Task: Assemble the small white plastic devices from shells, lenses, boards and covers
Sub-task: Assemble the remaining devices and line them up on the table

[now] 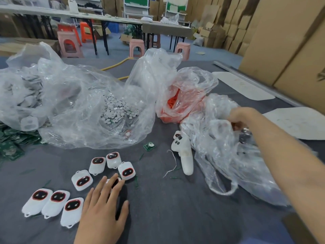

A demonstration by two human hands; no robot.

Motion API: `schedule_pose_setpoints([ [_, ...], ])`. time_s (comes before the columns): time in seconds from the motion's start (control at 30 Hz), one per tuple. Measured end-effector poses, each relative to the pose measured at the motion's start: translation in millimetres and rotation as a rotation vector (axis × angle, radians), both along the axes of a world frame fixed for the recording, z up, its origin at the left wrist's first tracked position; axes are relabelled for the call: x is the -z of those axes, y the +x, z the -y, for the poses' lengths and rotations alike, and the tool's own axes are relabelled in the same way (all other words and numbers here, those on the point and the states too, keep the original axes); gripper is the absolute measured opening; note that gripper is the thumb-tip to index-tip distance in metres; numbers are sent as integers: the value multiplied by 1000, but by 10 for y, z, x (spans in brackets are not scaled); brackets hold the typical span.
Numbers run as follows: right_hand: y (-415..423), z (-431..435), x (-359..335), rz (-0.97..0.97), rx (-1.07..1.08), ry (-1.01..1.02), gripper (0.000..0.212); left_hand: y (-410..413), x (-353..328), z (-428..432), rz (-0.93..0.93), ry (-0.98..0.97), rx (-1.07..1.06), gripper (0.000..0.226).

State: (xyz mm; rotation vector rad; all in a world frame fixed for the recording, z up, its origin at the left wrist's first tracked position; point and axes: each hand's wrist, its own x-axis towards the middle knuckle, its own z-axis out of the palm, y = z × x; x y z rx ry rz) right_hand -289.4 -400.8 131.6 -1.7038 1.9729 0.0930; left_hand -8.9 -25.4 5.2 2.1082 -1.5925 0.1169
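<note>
Several small white shells with dark red-rimmed lenses (pixel 82 180) lie on the grey table (pixel 167 208) at the front left. My left hand (pixel 103 206) lies flat with straight fingers on one more white shell (pixel 114 181), which is mostly hidden. My right hand (pixel 241 117) reaches into a crumpled clear bag (pixel 221 155) at the right, fingers curled among small dark parts (pixel 245 135); what it holds is blurred. A single green board (pixel 149 146) lies near the middle.
A clear bag of small round white discs (pixel 117 110) sits centre-left. A bag of white covers (pixel 21 95) lies far left above green boards (pixel 10 147). An orange-filled bag (pixel 175 103) and a white handheld controller (pixel 183 154) stand mid-table. Cardboard boxes (pixel 281 41) rise at right.
</note>
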Motion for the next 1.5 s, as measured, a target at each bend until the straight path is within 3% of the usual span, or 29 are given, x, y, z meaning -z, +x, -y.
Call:
schedule_pose_setpoints([
  [0.03, -17, -38, 61, 31, -40, 103, 16, -3, 2, 0, 1, 2, -1, 57],
  [0.1, 30, -63, 178, 77, -100, 117, 14, -10, 5, -4, 3, 11, 1, 57],
  [0.17, 200, -40, 275, 113, -102, -18, 9, -13, -4, -5, 2, 16, 5, 57],
  [0.33, 581, 71, 502, 299, 105, -230, 38, -9, -11, -5, -24, -8, 23, 56],
  [0.43, 600, 153, 555, 156, 158, -327, 33, 4, -7, 6, -19, -21, 36, 55],
  [0.5, 576, 209, 584, 166, 203, -380, 32, 12, 2, 9, -11, -24, 40, 55],
  [0.67, 567, 193, 635, 105, 138, -324, 33, 23, 21, 13, -8, -26, 42, 55],
  [0.83, 598, 120, 626, 131, 120, -276, 36, 28, 51, 5, 5, -24, 40, 55],
  [0.93, 549, 156, 646, 161, 150, -299, 36, 29, 63, 7, 15, -17, 34, 68],
  [1.0, 514, 136, 645, 180, 178, -353, 33, 20, 54, -1, 24, -47, 27, 57],
  [1.2, 428, -6, 521, 285, 260, -471, 29, 14, 55, -2, 18, -56, 26, 54],
  [1.4, -3, -438, -93, 281, 252, -636, 17, 21, 44, 3, -40, -42, 29, 59],
  [1.5, -158, -991, -303, 445, 197, -791, 13, 8, 3, -28, -114, -156, 66, 59],
])
